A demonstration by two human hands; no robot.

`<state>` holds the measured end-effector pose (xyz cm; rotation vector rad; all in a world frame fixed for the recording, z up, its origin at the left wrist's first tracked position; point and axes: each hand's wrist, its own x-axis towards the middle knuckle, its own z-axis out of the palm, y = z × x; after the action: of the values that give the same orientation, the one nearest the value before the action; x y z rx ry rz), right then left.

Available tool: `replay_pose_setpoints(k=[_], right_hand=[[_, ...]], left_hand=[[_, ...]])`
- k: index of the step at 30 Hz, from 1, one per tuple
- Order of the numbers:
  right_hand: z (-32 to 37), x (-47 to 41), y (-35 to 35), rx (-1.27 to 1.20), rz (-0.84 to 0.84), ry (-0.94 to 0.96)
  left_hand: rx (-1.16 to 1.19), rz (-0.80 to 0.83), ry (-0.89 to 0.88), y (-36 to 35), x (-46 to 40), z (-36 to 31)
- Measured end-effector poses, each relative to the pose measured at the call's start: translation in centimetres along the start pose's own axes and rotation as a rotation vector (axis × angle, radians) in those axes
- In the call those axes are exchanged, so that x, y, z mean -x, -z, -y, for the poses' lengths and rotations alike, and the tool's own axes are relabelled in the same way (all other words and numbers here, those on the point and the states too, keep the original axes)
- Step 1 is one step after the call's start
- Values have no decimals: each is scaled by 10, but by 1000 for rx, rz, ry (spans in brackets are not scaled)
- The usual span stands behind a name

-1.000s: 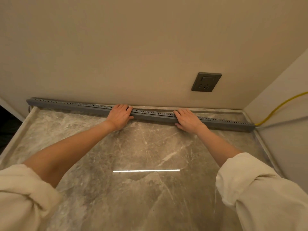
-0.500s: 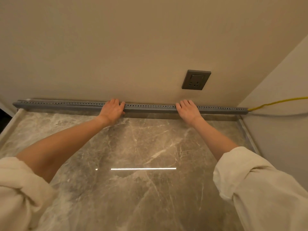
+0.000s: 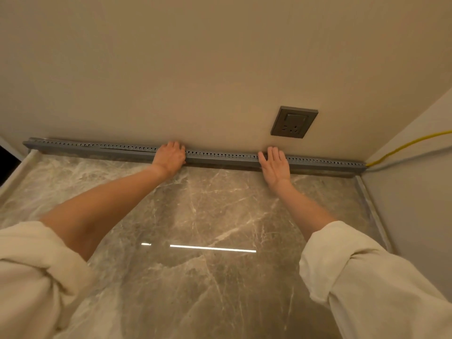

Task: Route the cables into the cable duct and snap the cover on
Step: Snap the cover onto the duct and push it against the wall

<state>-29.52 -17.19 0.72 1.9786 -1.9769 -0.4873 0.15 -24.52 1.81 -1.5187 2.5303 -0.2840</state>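
Note:
A long grey slotted cable duct (image 3: 220,157) lies along the foot of the back wall, on the marble counter (image 3: 195,204). My left hand (image 3: 170,157) is curled over the duct left of its middle, fingertips against the wall. My right hand (image 3: 275,165) lies flat on the duct further right, fingers straight and together. Left of my left hand a thin dark seam (image 3: 127,150) runs along the duct's top. A yellow cable (image 3: 396,149) comes out of the duct's right end and rises along the side wall.
A dark wall socket (image 3: 294,122) sits on the back wall above my right hand. A side wall (image 3: 415,192) closes the counter on the right. The counter's raised left rim (image 3: 14,177) borders a dark gap. White rolled sleeves cover both upper arms.
The duct has gone from lying angled on the counter to sitting against the back wall. Both hands moved back with it. My right hand now lies flatter.

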Motion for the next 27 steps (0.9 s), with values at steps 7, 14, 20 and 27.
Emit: replay_pose_setpoints(k=[7, 14, 20, 27], right_hand=[[-3, -6, -6, -74, 16, 9], [-20, 8, -17, -50, -37, 39], [-35, 21, -24, -76, -55, 2], [-48, 27, -17, -12, -31, -26]], left_hand=[[-105, -45, -42, 10, -1, -24], [30, -84, 1, 8, 1, -24], [48, -98, -8, 0, 3, -29], [84, -58, -6, 0, -3, -38]])
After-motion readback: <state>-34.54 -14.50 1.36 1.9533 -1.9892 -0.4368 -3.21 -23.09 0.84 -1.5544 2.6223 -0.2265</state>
